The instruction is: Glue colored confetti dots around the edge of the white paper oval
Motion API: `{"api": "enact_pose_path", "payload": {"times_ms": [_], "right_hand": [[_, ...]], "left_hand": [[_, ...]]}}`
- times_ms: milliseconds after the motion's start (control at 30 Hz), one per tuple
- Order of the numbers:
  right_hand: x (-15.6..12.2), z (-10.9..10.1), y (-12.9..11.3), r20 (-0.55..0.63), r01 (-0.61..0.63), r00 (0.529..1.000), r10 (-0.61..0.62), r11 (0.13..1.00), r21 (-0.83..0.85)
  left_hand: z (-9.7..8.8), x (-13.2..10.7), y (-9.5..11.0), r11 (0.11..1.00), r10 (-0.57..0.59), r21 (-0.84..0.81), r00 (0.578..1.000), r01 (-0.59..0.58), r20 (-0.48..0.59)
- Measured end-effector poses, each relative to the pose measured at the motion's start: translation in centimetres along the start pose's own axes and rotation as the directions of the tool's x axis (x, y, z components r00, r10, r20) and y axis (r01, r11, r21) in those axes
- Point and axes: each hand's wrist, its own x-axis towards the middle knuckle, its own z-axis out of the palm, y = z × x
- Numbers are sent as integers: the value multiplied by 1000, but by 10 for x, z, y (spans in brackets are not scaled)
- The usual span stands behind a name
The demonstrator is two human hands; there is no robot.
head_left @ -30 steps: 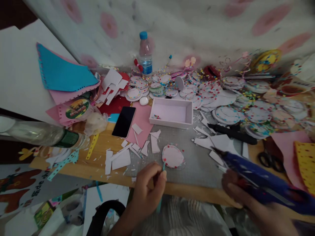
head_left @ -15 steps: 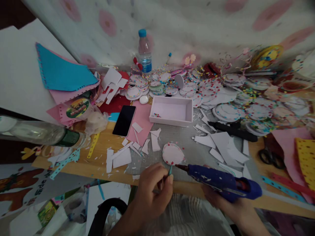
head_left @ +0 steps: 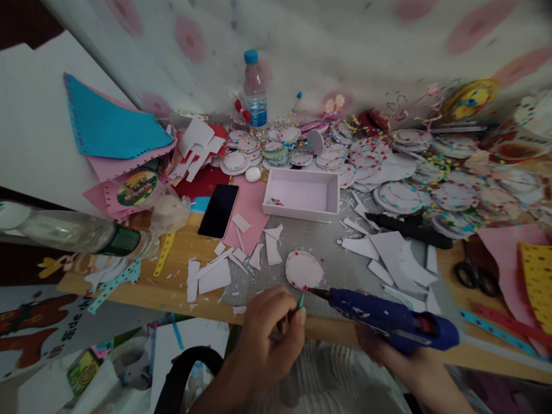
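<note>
Water bottle (head_left: 255, 89) upright at wall; black phone (head_left: 218, 211) beside white box (head_left: 297, 213); scissors (head_left: 474, 275) far right.

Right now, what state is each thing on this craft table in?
Water bottle, upright, capped.
Phone, face up, screen dark.
White box, open, almost empty.
Paper disc, flat on the mat.
Left hand, pinching teal stick.
Right hand, gripping glue gun, nozzle near the stick's tip.

On the surface (head_left: 176, 261), the paper disc (head_left: 304, 269) lay near the front edge: open box (head_left: 299, 214) at its 12 o'clock, phone (head_left: 218, 211) at 10, left hand (head_left: 269, 339) with a thin stick (head_left: 301, 299) at 6, glue gun (head_left: 383, 313) in the right hand (head_left: 382, 348) at 4, seemingly scissors (head_left: 472, 276) at 3.
</note>
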Motion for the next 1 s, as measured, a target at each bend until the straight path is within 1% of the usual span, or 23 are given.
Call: {"api": "enact_pose_path", "payload": {"times_ms": [67,133,367,467,533,667,833,1000], "right_hand": [[1,-1,-3,46,-18,999,17,1000,25],[1,-2,-5,64,-36,997,33,998,46],[-1,-1,-7,29,-87,996,86,995,42],[-1,0,-7,16,-88,996,87,995,45],[1,0,-8,13,-67,998,66,997,48],[3,0,-8,21,-26,999,25,998,55],[1,-1,-5,39,-79,996,77,995,59],[1,-2,-3,59,-82,995,78,995,65]], "left_hand": [[0,0,0,1000,2,2,1000,-2,-6],[0,0,1,1000,8,4,1000,-8,-14],[0,0,1,1000,15,2,1000,-15,-4],[0,0,0,1000,14,10,1000,-14,-3],[0,0,0,1000,12,9,1000,-12,0],[0,1,1,1000,3,11,1000,-3,0],[0,2,1,1000,11,8,1000,-11,-1],[1,0,1,1000,14,7,1000,-14,-6]]}}
